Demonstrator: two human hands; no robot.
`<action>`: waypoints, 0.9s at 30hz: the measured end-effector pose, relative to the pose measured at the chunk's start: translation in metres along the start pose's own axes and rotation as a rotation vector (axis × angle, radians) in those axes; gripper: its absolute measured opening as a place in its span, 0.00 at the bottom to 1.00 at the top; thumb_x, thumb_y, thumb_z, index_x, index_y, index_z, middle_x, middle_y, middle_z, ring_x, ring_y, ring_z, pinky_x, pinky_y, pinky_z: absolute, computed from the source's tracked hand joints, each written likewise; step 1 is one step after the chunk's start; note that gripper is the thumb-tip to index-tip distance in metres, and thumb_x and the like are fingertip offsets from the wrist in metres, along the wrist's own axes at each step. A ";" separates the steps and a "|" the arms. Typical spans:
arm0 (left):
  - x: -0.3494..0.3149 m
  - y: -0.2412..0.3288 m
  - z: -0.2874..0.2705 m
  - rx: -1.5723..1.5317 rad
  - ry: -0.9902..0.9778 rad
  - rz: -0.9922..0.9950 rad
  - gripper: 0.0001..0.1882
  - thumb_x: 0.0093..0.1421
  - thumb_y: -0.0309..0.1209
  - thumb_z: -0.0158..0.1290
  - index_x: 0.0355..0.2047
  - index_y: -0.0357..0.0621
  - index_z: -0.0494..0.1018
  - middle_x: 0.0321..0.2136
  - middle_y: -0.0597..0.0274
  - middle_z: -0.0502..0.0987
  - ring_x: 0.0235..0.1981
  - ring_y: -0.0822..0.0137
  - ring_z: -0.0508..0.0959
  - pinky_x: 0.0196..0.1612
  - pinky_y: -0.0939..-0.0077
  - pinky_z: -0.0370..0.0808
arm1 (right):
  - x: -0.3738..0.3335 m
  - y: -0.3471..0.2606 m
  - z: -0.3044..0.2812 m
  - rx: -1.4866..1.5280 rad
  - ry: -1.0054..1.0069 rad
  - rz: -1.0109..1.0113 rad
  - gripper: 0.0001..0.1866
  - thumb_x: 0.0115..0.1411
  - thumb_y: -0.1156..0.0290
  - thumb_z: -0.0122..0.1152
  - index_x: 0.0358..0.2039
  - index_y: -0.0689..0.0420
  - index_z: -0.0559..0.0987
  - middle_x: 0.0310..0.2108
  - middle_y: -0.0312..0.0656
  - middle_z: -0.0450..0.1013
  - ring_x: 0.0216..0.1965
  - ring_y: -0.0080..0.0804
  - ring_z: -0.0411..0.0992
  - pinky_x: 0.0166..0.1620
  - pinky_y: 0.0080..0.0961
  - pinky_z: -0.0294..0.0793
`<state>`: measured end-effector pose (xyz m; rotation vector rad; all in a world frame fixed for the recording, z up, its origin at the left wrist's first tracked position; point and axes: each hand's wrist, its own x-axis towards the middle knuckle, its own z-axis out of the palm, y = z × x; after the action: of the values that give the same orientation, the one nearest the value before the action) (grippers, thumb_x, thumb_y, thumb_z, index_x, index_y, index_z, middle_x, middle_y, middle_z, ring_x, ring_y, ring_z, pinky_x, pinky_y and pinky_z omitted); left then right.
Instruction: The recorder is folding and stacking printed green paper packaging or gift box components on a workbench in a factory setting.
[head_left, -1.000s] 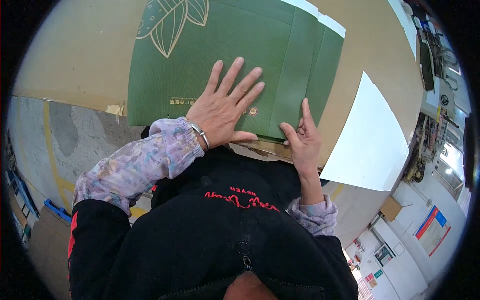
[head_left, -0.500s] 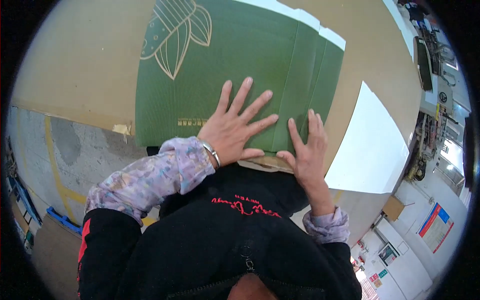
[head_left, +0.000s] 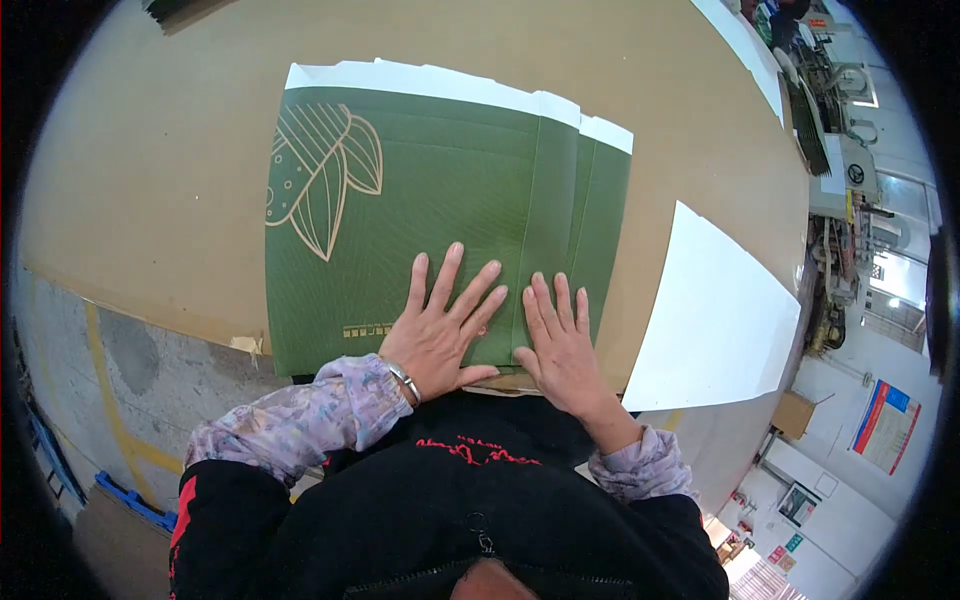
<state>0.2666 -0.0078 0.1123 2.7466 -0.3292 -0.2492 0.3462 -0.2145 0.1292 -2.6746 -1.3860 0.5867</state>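
A creased sheet of green card (head_left: 440, 170), like a bag blank, lies in front of me with a gold leaf-like line drawing at its upper left and a white strip along its far edge. Folds run lengthwise near its right side. Flat on its lower middle rests my left hand (head_left: 432, 330), fingers spread, a metal bracelet at the wrist. My right hand (head_left: 562, 345) lies flat on the folded part close by, fingers stretched out. Neither hand grips anything. The card's near edge reaches the table edge by my body.
Brown board covers the table (head_left: 150, 180). A white sheet (head_left: 715, 315) lies to the right of the green card. Dark stacked sheets (head_left: 808, 125) sit at the far right edge, and a dark item (head_left: 180, 10) shows at the far left. Torn tape (head_left: 246, 345) marks the near edge.
The view has shifted, so the card appears lower and its whole far edge shows. My right hand's fingers have moved closer together and onto the fold; my left hand stays spread on the card.
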 end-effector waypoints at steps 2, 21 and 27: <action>-0.001 0.001 0.001 0.007 -0.008 0.000 0.49 0.52 0.69 0.42 0.66 0.52 0.55 0.69 0.56 0.44 0.68 0.38 0.39 0.64 0.32 0.35 | 0.023 0.004 0.001 -0.039 0.088 0.025 0.44 0.55 0.58 0.59 0.66 0.61 0.51 0.69 0.48 0.44 0.70 0.47 0.40 0.67 0.57 0.37; -0.001 0.008 0.005 0.073 0.220 0.013 0.60 0.48 0.69 0.49 0.65 0.32 0.46 0.66 0.51 0.52 0.68 0.43 0.44 0.67 0.43 0.36 | 0.095 0.003 0.014 -0.197 0.645 0.062 0.34 0.61 0.63 0.48 0.66 0.56 0.53 0.66 0.51 0.51 0.68 0.48 0.49 0.66 0.58 0.41; -0.024 -0.005 0.000 0.106 0.331 -0.121 0.49 0.50 0.60 0.55 0.65 0.44 0.55 0.67 0.52 0.51 0.68 0.44 0.46 0.66 0.43 0.38 | 0.009 -0.034 0.035 0.005 0.659 0.205 0.41 0.55 0.57 0.59 0.65 0.58 0.55 0.66 0.53 0.50 0.66 0.48 0.52 0.66 0.51 0.47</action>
<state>0.2450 0.0032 0.1136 2.8509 -0.0890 0.1980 0.3120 -0.1916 0.1023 -2.6428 -0.9269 -0.2763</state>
